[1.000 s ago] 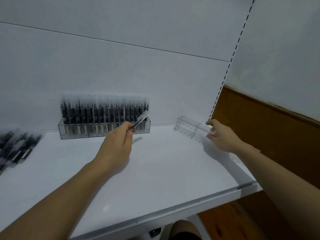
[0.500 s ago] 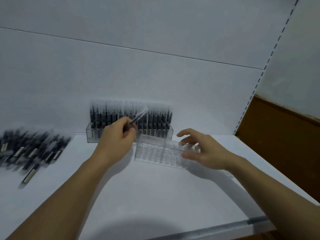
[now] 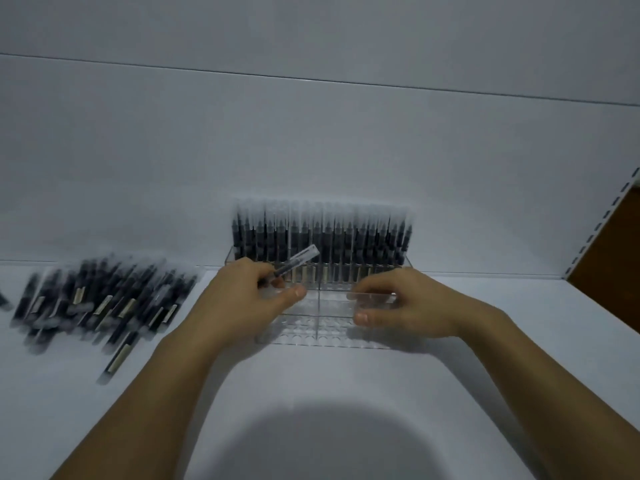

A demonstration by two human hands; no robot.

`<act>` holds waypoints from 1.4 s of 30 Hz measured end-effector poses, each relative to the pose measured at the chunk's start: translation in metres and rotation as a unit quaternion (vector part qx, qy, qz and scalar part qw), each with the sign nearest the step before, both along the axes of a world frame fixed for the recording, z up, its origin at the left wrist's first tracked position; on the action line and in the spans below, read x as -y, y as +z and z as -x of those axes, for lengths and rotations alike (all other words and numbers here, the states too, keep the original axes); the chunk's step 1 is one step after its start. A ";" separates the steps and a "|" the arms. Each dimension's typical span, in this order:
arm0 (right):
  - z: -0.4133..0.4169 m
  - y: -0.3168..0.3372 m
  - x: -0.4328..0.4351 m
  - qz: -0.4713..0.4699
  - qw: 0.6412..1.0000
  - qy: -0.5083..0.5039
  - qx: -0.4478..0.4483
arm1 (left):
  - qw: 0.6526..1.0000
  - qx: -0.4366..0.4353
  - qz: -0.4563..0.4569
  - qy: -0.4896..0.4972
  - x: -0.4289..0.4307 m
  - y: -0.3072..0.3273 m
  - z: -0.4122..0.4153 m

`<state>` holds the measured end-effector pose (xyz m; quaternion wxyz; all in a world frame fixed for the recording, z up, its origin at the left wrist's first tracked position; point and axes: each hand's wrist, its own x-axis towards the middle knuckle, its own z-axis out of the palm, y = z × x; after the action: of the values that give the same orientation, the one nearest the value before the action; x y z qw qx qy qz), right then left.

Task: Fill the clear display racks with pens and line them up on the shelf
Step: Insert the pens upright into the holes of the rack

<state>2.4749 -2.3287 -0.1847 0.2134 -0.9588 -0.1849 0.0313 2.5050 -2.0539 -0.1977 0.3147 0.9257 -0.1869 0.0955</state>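
We judge this to be the placing step: the empty rack [image 3: 322, 322] stands on the white shelf [image 3: 540, 299], just in front of the full rack [image 3: 349, 276] at its twelve o'clock, and it looks roughly parallel to that one, though blur keeps us from saying whether the two touch. The left hand [image 3: 242, 303] comes in from seven o'clock, with its forearm sloping up toward the rack. Its fingers are curled and pinch a single pen [image 3: 299, 263], whose clear capped end points toward one o'clock over the full rack, while the thumb [image 3: 294, 292] reaches out to the empty rack's left end. The right hand [image 3: 405, 303] comes in from five o'clock and grips the rack's right end, fingers arched over the top edge and thumb [image 3: 363, 318] against the near wall. The loose pens [image 3: 100, 299] lie in a heap at nine o'clock, well apart from both racks. In our view the next move calls for squaring the empty rack against its neighbour and letting go. Then the held pen should be turned upright and dropped into one of the round sockets, probably at the left end, before we draw more from the heap.
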 end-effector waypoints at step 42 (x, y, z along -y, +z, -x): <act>0.026 -0.006 0.000 0.040 0.993 -0.014 0.111 | 0.983 -0.104 -0.003 -0.151 -0.014 -0.003 -0.005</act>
<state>2.4486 -2.3292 -0.1906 0.1535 -0.9667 -0.1922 -0.0710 2.5104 -2.0402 -0.2008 0.3407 0.8926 -0.2909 -0.0507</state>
